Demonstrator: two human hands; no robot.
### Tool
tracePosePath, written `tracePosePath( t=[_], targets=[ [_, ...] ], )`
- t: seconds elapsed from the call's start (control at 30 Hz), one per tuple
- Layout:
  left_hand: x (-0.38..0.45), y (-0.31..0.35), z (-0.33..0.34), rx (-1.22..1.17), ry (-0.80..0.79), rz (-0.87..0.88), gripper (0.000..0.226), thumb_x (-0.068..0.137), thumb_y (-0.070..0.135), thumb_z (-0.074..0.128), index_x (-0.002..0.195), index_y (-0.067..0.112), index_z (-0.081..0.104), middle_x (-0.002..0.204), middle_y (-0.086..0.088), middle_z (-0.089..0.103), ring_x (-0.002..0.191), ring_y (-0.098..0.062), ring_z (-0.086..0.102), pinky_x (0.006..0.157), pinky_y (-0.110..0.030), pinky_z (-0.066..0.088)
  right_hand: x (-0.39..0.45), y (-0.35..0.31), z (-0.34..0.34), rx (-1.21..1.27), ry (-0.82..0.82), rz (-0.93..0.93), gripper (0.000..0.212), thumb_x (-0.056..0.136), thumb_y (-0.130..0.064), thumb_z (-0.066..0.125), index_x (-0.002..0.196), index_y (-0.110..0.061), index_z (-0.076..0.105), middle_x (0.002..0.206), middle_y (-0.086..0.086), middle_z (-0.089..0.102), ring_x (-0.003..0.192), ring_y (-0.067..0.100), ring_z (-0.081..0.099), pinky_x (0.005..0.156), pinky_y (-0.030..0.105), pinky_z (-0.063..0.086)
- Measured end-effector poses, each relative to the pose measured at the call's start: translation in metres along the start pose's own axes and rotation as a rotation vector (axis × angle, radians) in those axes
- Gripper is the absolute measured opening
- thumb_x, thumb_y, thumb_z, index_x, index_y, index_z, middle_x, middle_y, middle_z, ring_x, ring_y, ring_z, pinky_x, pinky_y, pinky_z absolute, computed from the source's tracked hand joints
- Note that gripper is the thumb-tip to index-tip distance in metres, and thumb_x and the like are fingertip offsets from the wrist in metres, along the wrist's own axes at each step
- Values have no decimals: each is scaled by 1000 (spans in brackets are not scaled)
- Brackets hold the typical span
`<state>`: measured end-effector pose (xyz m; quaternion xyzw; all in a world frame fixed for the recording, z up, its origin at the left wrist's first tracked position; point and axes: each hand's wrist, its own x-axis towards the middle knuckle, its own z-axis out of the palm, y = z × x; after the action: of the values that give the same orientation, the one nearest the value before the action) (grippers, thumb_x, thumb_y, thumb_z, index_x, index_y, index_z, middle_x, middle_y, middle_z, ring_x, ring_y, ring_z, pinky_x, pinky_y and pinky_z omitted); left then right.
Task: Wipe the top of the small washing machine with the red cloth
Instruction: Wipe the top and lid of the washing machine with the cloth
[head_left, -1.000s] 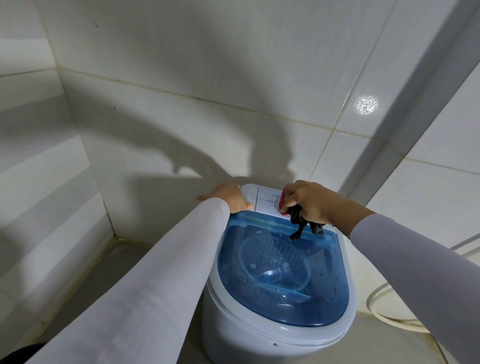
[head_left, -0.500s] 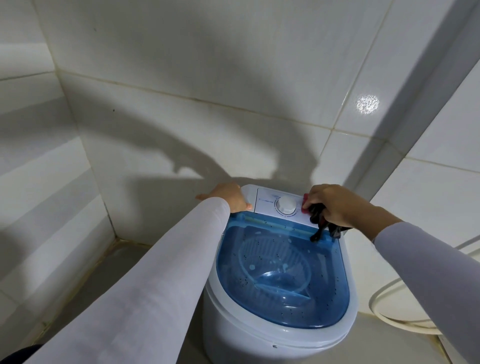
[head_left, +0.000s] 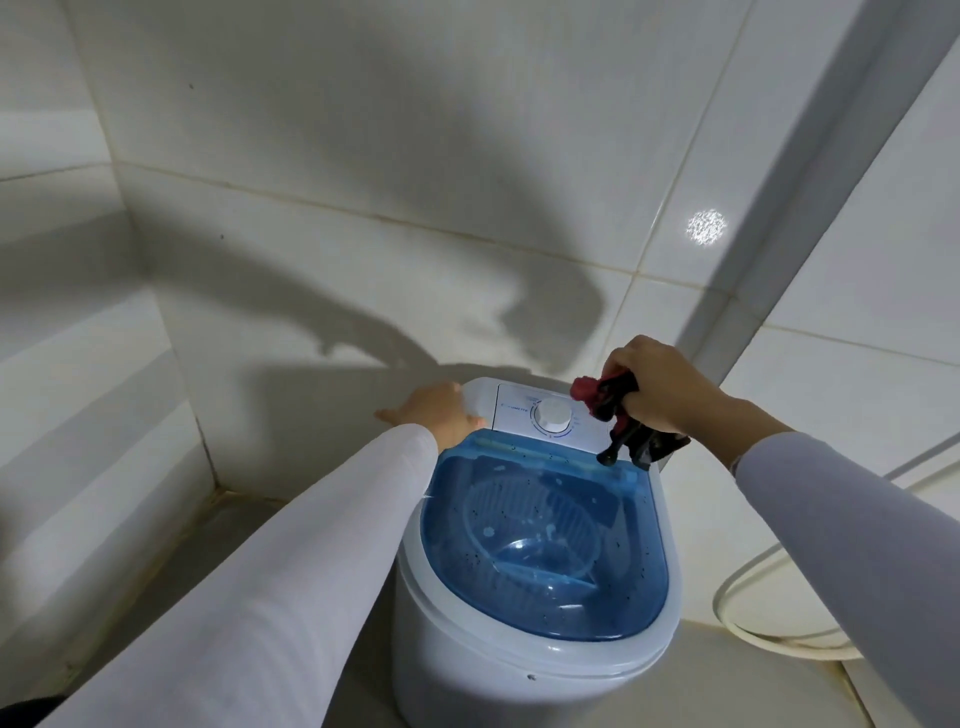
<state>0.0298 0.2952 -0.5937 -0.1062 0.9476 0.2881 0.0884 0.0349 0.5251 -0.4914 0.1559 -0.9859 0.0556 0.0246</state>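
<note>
A small white washing machine (head_left: 462, 654) with a translucent blue lid (head_left: 540, 545) stands on the floor in a tiled corner. Its white control panel at the back carries a round dial (head_left: 554, 415). My left hand (head_left: 441, 410) rests flat on the machine's back left corner, holding nothing. My right hand (head_left: 657, 384) grips a bunched red and dark cloth (head_left: 608, 400) just above the right end of the control panel. Strands of the cloth dangle over the lid's back right edge.
White tiled walls (head_left: 363, 182) close in behind and to the left of the machine. A pale hose (head_left: 748, 631) loops on the floor to the right. A grey upright strip (head_left: 810, 166) runs along the right wall.
My right hand has swept the cloth from the dial across to the panel's right end and lifted it slightly. The dial now shows. My left hand has stayed in place.
</note>
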Motion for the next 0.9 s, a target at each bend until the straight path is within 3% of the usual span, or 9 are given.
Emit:
tracePosePath(
  t=[0.13,0.3,0.47,0.67,0.83,0.9],
  targets=[
    [-13,-25,-1,-179,48,6,81,75,59,57,146,25,36,148,-1,46,133,-29,46,110,-53,35,-10,-12,-1,289,98,138,42,82,7,38,111,-16,59,97,9,59,78,20,52,59,22,40],
    [-46,-47,-20,-189,17,27,71,90,48,54,149,16,32,154,-4,38,140,-25,39,115,-39,32,-11,-35,6,517,137,264,39,86,3,40,118,-16,53,97,8,56,64,7,48,51,14,35],
    [-76,-55,-21,-97,-116,85,76,90,48,57,151,13,28,157,-2,33,143,-22,35,114,-34,29,-6,-73,22,345,140,234,36,84,-5,45,116,-18,55,110,11,61,83,23,50,70,29,38],
    [-89,-62,-5,-42,-161,93,67,85,42,67,142,16,44,146,-3,49,129,-26,50,105,-37,39,-5,-111,41,-124,166,69,34,87,-7,47,120,-11,40,108,19,48,71,30,47,62,36,39],
    [-85,-63,-3,5,-159,78,61,80,53,65,131,22,52,131,-1,60,113,-27,58,101,-45,46,6,-128,58,-198,224,-77,33,88,-5,45,120,-11,37,100,17,51,62,29,47,56,35,37],
    [-84,-62,-3,28,-162,56,65,77,56,64,132,24,51,133,-1,58,116,-28,56,103,-50,43,10,-131,65,-191,211,-114,35,87,-3,47,120,-10,36,100,16,50,62,29,48,55,35,38]
  ],
)
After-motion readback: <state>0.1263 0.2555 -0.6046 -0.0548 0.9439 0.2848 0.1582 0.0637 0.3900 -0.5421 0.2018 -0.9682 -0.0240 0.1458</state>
